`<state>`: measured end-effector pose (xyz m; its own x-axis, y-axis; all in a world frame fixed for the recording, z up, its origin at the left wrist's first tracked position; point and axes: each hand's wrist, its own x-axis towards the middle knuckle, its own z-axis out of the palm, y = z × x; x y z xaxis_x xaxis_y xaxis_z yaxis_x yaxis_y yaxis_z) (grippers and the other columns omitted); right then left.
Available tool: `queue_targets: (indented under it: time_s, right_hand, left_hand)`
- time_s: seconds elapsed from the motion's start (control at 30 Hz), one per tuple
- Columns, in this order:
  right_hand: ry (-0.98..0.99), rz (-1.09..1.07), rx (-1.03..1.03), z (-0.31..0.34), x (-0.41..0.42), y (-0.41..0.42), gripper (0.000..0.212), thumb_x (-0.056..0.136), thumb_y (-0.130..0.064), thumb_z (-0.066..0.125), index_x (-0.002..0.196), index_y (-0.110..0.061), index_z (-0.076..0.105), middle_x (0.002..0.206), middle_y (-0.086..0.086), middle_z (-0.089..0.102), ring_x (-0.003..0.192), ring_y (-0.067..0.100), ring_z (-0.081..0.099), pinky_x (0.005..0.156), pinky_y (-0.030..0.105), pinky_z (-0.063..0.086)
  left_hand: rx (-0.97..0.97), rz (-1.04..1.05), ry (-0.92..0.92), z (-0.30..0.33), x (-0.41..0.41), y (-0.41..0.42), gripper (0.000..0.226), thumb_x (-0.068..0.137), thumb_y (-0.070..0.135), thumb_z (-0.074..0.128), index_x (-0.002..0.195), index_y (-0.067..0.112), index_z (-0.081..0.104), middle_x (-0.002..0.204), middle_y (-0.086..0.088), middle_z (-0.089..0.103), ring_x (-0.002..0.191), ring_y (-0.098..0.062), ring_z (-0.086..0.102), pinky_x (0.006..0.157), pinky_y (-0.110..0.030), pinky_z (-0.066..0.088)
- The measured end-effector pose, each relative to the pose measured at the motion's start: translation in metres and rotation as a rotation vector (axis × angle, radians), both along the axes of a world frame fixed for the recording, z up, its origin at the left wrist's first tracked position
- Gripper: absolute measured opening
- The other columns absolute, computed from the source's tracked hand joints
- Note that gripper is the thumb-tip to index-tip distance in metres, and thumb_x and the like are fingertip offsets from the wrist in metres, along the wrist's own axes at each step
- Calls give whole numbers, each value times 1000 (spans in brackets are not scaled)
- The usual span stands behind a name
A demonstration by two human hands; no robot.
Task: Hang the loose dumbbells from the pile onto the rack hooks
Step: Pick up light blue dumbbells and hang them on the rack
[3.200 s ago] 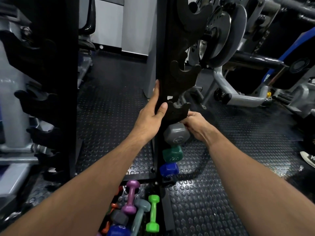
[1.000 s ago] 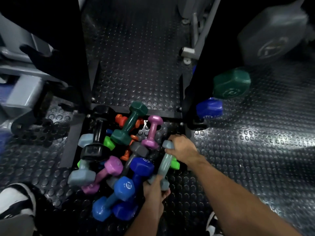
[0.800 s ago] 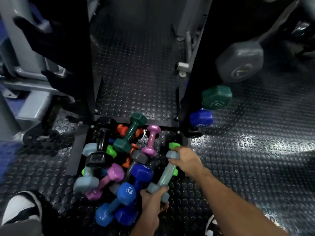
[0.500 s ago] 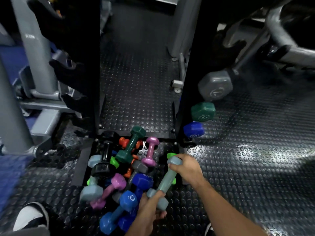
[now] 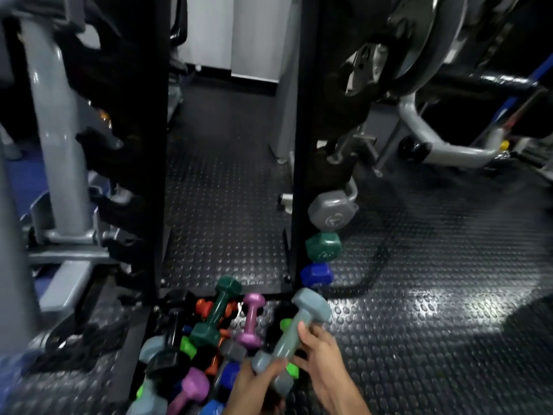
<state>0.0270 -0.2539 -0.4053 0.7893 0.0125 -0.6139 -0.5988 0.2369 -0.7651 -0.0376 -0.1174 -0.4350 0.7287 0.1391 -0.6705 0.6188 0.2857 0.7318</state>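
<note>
A grey-blue dumbbell (image 5: pixel 294 333) is lifted above the pile, tilted with its far head up. My left hand (image 5: pixel 254 384) grips its near head from below. My right hand (image 5: pixel 321 351) holds its handle from the right side. The pile (image 5: pixel 209 339) of coloured dumbbells lies on the rack's base: dark green, pink, orange, green, black, blue. On the right black upright (image 5: pixel 305 145) hang a grey dumbbell (image 5: pixel 330 215), a dark green one (image 5: pixel 323 247) and a blue one (image 5: pixel 317 274), lowest. Hooks above the grey one show nothing hanging.
The left black upright (image 5: pixel 146 145) carries bare hooks on its left side. Grey machine frames (image 5: pixel 59 130) stand at left and a weight-plate machine (image 5: pixel 419 55) at upper right. Studded rubber flooring (image 5: pixel 434 295) spreads to the right.
Both hands have raised the grey-blue dumbbell out of the pile, and my right hand slid from its far head to the handle. The view has tilted up toward the rack.
</note>
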Motion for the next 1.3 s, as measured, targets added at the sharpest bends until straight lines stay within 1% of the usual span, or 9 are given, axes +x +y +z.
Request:
queue_targets:
  time_s: [0.1,0.2,0.37,0.5,0.67,0.77,0.93,1.17,1.3]
  right_hand:
    - [-35,-142,-3,16,4,-3,40,86,-19,72,119,3,65,106,29,74,104,47,71,87,58,58]
    - [-111,-220,-60,42,13,-13,21,95,-10,66,107,7,67,81,26,75,68,35,74,58,36,60]
    - [-276,-274,-142,113,29,-23,34,83,-32,76,101,-3,78,91,20,78,88,38,71,88,51,56]
    - [-318,-197,-140,180,54,-33,26,97,-26,67,102,-2,76,91,24,77,75,32,70,72,42,56]
    - [-345,-127,-166,257,98,-47,27,98,-29,64,97,-4,72,65,5,69,61,19,62,61,36,50]
    - [-341,-111,-216,296,136,-52,22,97,-26,67,92,-5,69,55,1,67,56,19,64,53,31,52]
    - [-342,-60,-296,331,200,-51,33,93,-26,69,115,-1,66,90,13,67,81,31,65,71,40,57]
    - [-334,98,-402,336,242,-30,28,98,-19,63,119,0,64,99,17,68,89,32,66,74,41,57]
    - [-332,103,-437,335,250,-15,20,97,-4,51,80,-6,61,60,6,58,56,19,55,53,29,47]
  left_hand:
    - [58,-211,-120,27,14,3,102,20,89,81,99,26,74,94,19,78,103,-4,69,92,-23,51]
    - [262,-378,-232,79,36,12,89,42,92,71,102,27,72,95,11,78,99,-3,71,92,-22,53]
    - [431,-69,-624,191,114,38,48,91,63,52,132,38,56,120,15,66,110,-4,64,93,-32,54]
    - [199,14,-822,256,182,40,34,104,52,46,135,66,46,153,17,47,139,-4,46,118,-43,38]
    - [2,-90,-892,308,217,23,45,108,47,37,152,57,29,145,35,43,140,2,36,121,-42,27]
    - [61,-100,-947,314,229,17,48,108,47,37,153,56,24,160,27,34,148,-1,33,124,-49,27]
    - [45,-105,-892,320,231,16,46,107,53,35,150,63,22,161,24,32,149,-6,33,122,-51,31]
    - [14,-117,-869,321,230,18,45,107,53,35,148,66,23,162,25,30,149,-7,32,120,-53,33]
    - [19,-118,-866,320,232,17,44,106,53,36,146,67,24,161,24,32,148,-7,33,120,-53,34]
